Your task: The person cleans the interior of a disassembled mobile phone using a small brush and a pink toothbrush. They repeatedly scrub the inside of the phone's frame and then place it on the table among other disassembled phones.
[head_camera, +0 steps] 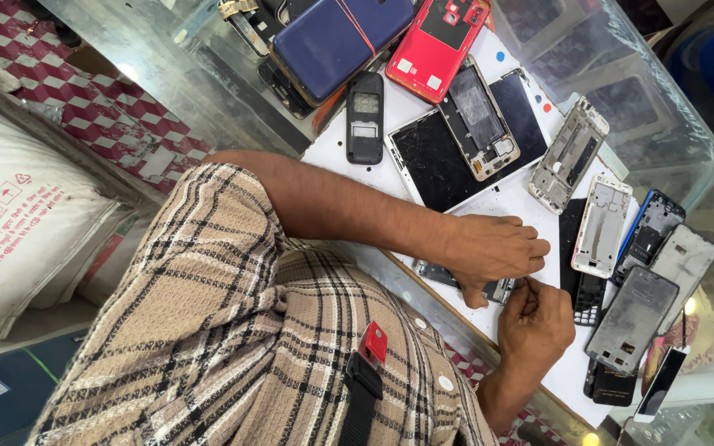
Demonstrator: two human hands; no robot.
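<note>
Item: phone frame (pixel 464 285), lying on the white counter (pixel 522 206), back exposed. Our left hand (pixel 493 248) presses down on it; our right hand (pixel 535 322) pinches closed beside its edge, contents hidden. Stripped phone bodies (pixel 601 227) lie around; we judge disassembly midway.

Both hands (pixel 497 248) (pixel 536 322) close together, fingers curled.
</note>
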